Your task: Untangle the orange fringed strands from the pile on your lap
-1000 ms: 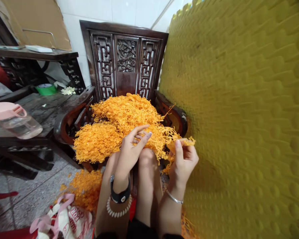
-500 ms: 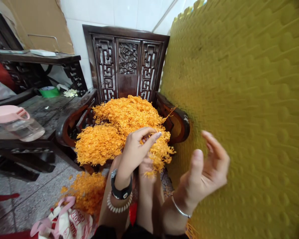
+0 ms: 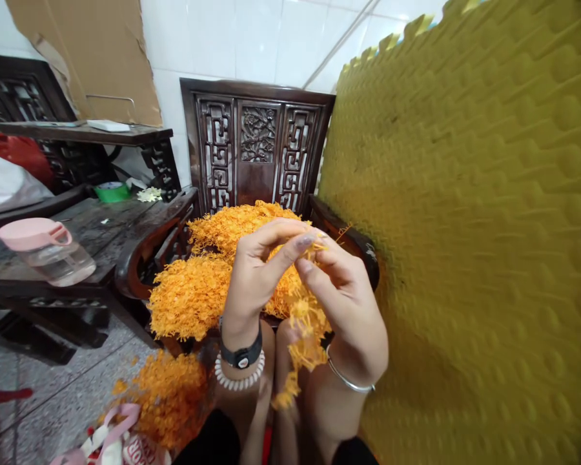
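My left hand [image 3: 256, 278] and my right hand [image 3: 346, 300] meet in front of me, fingertips pinched together on one orange flower sprig [image 3: 303, 323] that hangs down between my wrists over my knees. Behind the hands a big heap of orange flower sprigs [image 3: 208, 284] fills the seat of a dark carved wooden chair [image 3: 256, 152]. My left wrist wears a black watch and a white bead bracelet; my right wrist has a thin silver bangle.
A tall yellow bumpy foam mat [image 3: 474, 245] stands close on the right. More orange sprigs [image 3: 172, 394] lie on the floor beside a pink-handled bag [image 3: 111, 439]. A dark table on the left carries a pink-lidded jug [image 3: 46, 248] and a green tape roll [image 3: 110, 191].
My right hand came back from the yellow mat to the middle and joined my left hand. Both hands rose with a sprig now hanging between them. The view tilted up slightly.
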A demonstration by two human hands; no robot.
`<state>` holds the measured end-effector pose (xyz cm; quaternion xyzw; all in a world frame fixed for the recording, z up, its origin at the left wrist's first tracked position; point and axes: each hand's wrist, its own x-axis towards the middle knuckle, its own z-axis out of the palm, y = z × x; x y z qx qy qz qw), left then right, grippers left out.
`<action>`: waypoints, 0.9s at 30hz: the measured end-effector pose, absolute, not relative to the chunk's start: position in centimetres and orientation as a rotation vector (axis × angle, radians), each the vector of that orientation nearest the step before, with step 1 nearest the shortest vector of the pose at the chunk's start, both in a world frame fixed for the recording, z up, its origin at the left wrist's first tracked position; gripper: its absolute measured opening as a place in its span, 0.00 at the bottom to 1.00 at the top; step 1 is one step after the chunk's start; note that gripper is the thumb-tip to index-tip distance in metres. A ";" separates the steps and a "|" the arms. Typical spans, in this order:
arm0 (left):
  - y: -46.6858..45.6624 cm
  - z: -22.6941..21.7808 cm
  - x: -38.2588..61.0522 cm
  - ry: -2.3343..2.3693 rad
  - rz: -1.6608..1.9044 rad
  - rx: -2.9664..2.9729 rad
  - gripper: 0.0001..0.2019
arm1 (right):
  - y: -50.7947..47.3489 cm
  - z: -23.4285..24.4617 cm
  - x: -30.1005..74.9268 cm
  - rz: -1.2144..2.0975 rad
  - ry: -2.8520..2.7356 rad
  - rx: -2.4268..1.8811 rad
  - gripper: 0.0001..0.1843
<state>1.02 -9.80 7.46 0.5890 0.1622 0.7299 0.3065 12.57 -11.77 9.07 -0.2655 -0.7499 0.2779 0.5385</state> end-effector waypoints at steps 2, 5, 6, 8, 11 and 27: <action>-9.0 7.2 1.2 0.308 1.898 1.366 0.09 | -10.5 9.5 12.4 0.752 -1.825 -0.493 0.11; -7.9 7.0 1.6 0.284 1.895 1.160 0.10 | -7.8 9.1 11.9 0.940 -1.768 -0.318 0.11; -7.6 7.0 1.8 0.293 1.916 1.121 0.10 | -6.9 8.8 11.6 1.025 -1.710 -0.267 0.11; -7.0 7.1 2.4 0.282 1.949 1.085 0.08 | -5.4 8.0 11.1 1.202 -1.573 -0.178 0.11; -6.3 7.4 3.3 0.247 1.873 1.080 0.06 | -4.1 6.9 11.0 1.369 -1.364 -0.104 0.12; -10.1 9.8 1.9 0.095 1.852 1.032 0.12 | -7.9 7.7 15.3 0.852 -1.151 -0.490 0.20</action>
